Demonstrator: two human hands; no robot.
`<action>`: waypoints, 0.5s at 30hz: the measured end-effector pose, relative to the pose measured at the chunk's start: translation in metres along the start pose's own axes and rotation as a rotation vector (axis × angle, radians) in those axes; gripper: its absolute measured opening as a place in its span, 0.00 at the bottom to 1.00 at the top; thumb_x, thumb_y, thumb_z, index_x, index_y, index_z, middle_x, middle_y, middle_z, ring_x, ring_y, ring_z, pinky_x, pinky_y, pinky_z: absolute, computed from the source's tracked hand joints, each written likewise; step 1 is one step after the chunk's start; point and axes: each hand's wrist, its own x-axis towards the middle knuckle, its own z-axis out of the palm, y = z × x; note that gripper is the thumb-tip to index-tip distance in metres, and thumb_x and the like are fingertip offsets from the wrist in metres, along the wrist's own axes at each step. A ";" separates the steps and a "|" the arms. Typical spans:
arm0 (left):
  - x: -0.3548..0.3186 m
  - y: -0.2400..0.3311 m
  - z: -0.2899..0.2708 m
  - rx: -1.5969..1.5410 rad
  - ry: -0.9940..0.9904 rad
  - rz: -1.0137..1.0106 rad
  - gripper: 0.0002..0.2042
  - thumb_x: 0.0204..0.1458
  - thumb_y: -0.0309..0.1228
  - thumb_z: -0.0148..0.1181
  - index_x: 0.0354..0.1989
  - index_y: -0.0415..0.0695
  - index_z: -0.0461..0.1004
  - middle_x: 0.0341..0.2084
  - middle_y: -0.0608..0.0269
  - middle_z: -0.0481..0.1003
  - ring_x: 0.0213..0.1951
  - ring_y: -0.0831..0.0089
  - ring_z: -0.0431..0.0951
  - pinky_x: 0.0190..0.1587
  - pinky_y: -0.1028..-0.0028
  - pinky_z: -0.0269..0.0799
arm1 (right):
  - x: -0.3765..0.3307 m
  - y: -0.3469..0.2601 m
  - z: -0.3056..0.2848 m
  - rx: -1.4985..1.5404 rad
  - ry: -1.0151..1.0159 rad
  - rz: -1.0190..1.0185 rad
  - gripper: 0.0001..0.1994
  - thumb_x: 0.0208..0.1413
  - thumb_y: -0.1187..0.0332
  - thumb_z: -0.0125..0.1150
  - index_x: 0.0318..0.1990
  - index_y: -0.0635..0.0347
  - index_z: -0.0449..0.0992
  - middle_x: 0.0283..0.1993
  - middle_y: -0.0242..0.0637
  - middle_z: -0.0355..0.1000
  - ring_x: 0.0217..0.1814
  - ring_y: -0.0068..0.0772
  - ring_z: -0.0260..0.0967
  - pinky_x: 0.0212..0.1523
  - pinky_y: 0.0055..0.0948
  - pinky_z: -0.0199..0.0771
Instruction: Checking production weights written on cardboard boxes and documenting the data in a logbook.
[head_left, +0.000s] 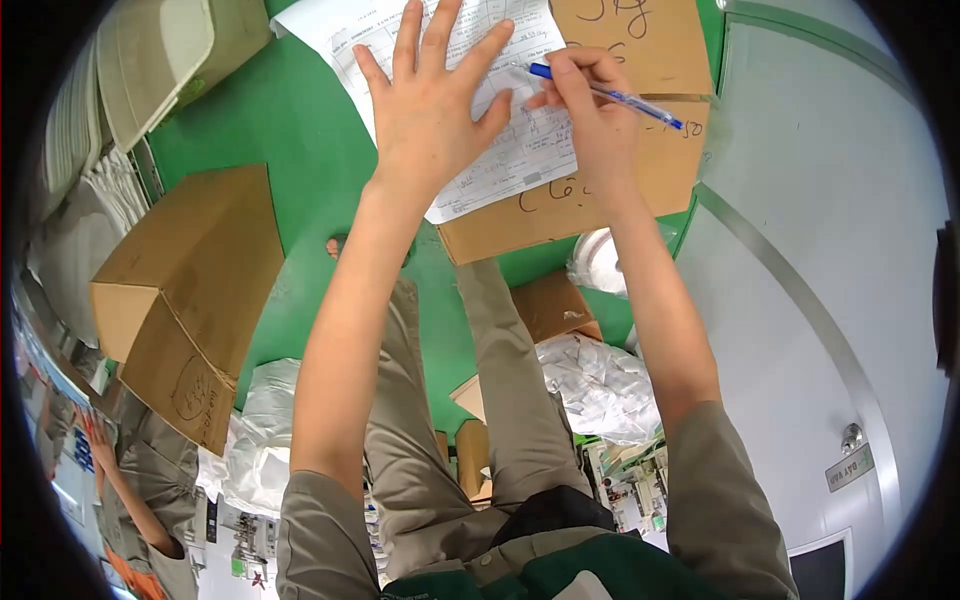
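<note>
A printed paper form (470, 195) lies over the top of a brown cardboard box (655, 170) that has handwriting on it. Spread flat across the paper, my left hand (430, 110) presses it down with its fingers apart. In my right hand (600, 115) is a clear pen with blue ends (640, 103), held in a closed grip over the right edge of the form. The pen's dark blue end points left toward the paper. Part of the form's print is covered by both hands.
An open cardboard box (200, 290) stands on the green floor (330, 130) at left, near pale plastic bins (155, 60). White plastic bags (600, 385) and a wrapped white roll (600, 262) lie by my legs. A grey door (800, 300) is at right; another person's arm (135, 490) shows lower left.
</note>
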 end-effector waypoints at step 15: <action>0.001 0.005 -0.016 0.195 -0.330 -0.135 0.35 0.45 0.36 0.61 0.66 0.58 0.60 0.70 0.52 0.44 0.70 0.46 0.41 0.61 0.29 0.38 | 0.001 0.035 0.005 -0.567 0.017 -0.463 0.06 0.49 0.72 0.66 0.30 0.61 0.74 0.25 0.33 0.75 0.23 0.21 0.72 0.25 0.21 0.73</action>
